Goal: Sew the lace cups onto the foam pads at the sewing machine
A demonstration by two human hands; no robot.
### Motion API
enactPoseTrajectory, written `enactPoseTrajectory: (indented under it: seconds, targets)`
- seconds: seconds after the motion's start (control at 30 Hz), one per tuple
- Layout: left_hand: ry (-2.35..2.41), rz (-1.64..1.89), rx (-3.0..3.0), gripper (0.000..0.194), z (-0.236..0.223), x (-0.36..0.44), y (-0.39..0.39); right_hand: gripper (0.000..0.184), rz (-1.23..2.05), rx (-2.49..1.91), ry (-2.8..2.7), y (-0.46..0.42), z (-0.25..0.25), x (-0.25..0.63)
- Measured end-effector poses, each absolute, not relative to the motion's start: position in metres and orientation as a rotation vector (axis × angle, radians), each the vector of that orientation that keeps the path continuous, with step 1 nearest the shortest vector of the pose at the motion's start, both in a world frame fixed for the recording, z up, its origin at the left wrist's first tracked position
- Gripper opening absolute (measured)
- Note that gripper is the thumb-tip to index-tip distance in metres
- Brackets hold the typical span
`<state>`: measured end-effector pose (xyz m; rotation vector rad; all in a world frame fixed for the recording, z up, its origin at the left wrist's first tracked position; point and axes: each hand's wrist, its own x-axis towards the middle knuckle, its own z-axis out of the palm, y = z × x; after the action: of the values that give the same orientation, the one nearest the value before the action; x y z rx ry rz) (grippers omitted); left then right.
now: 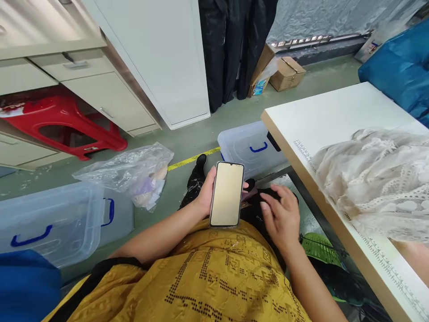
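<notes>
My left hand (205, 193) is wrapped round a smartphone (227, 194) with a pale glowing screen, held upright above my lap. My right hand (280, 213) hovers just right of the phone over my dark-trousered knee, fingers spread and holding nothing. A yellow patterned garment (214, 277) covers my torso below both hands.
A white table (321, 116) with a printed ruler edge stands to the right, with cream lace fabric (378, 179) on it. Clear lidded bins (53, 219) (250, 145), a plastic bag (130, 172), a red stool (63, 127), cabinets and cardboard boxes (286, 71) sit around the floor.
</notes>
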<state>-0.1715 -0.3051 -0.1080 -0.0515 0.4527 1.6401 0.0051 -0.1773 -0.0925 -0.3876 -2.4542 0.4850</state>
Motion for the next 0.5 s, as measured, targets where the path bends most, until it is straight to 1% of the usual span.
enactPoseTrajectory:
  seconds: [0.1,0.17,0.27,0.37,0.5]
  targets:
    - [0.4,1.65,-0.066,0.081,-0.104,-0.176,-0.305,0.021,0.77,-0.474,-2.422,-0.171,-0.097,0.019]
    - [0.367,1.649,-0.075,0.084,-0.103,-0.178,-0.303,0.022,0.966,-0.407,-2.455,-0.178,-0.099,0.022]
    - [0.344,1.638,-0.072,0.089,-0.104,-0.179,-0.3,0.023,1.141,-0.321,-2.486,-0.193,-0.101,0.02]
    - [0.337,1.651,-0.061,0.087,-0.104,-0.179,-0.298,0.022,1.128,-0.28,-2.495,-0.203,-0.102,0.019]
    - [0.354,1.667,-0.048,0.085,-0.104,-0.177,-0.296,0.024,0.842,-0.033,-2.579,-0.206,-0.099,0.02]
